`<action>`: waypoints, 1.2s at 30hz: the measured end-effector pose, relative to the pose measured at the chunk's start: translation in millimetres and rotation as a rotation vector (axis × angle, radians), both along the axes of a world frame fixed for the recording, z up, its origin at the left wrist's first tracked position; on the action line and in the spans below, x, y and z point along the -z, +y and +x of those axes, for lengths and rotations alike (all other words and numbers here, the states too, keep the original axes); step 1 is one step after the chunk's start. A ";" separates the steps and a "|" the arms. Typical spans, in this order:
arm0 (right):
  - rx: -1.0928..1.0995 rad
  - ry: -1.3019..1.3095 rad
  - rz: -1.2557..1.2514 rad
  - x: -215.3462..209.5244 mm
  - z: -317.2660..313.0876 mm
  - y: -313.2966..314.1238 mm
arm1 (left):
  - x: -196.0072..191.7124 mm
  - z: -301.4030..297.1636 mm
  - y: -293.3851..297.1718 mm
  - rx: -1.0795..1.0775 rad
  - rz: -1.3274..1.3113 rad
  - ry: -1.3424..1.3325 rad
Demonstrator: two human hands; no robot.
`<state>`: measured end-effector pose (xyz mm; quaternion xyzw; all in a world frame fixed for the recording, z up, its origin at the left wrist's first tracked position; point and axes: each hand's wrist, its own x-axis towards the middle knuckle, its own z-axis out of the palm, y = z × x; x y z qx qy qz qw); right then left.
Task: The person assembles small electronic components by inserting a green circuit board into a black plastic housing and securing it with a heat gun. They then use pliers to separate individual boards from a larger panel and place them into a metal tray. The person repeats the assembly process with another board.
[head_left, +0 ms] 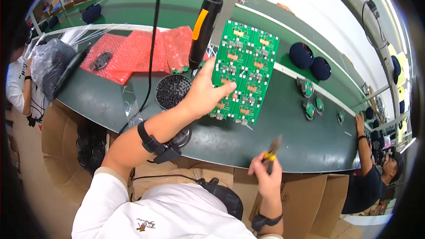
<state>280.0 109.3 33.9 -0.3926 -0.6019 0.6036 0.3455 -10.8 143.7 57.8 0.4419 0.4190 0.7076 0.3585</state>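
Panel (pixel 245 71) of green circuit boards held up off the tabletop (pixel 274 128) by left hand (pixel 201 92), thumb across the near face and remaining fingers hidden behind, closed on the lower left edge; tilted toward the face, seemingly for inspection of the small parts. Right hand (pixel 265 175) low at the near tabletop rim, fingers curled shut around yellow-handled pliers (pixel 272 149), tips pointing up and blurred, jaws impossible to read. Hanging just beyond the left fingers, a black-and-orange driver (pixel 201 28) on its cord, kept within reach above the work. Below the left fingers, a round tray (pixel 172 90) of dark small parts; past it, red bubble wrap (pixel 133 53). Right of the panel, loose single boards (pixel 310 102) and dark caps (pixel 310 59) spread out on the green surface. At far right, another person's arm (pixel 364 139) reaching onto the tabletop, body cut off by the frame edge. Cardboard boxes (pixel 57 137) underneath, contents dark and unclear.
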 end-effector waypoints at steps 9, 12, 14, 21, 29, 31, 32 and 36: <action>-0.684 -0.809 0.074 105.1 79.8 -69.2 | 1.8 7.0 9.2 0.094 0.040 0.021; -0.760 -0.845 -0.107 82.4 75.6 -61.1 | 2.0 4.2 2.1 0.072 -0.023 0.108; -0.767 -0.838 -0.065 81.7 83.6 -65.7 | 1.4 2.1 0.8 0.102 -0.002 0.091; -0.507 -0.880 0.148 22.5 71.7 -57.5 | 4.0 3.6 2.1 0.153 0.003 0.048; 0.111 -0.220 0.171 -21.8 -11.8 7.8 | 2.1 4.4 -1.1 0.148 0.036 -0.002; 0.071 -0.202 0.150 -14.2 -20.8 15.3 | -4.8 5.9 -2.6 0.155 0.055 -0.070; 0.058 -0.196 0.134 -10.3 -21.6 14.9 | -3.8 7.7 -2.7 0.155 0.053 -0.090; 0.055 -0.159 0.111 -13.0 -32.6 13.4 | 0.0 3.9 0.6 0.118 0.032 -0.049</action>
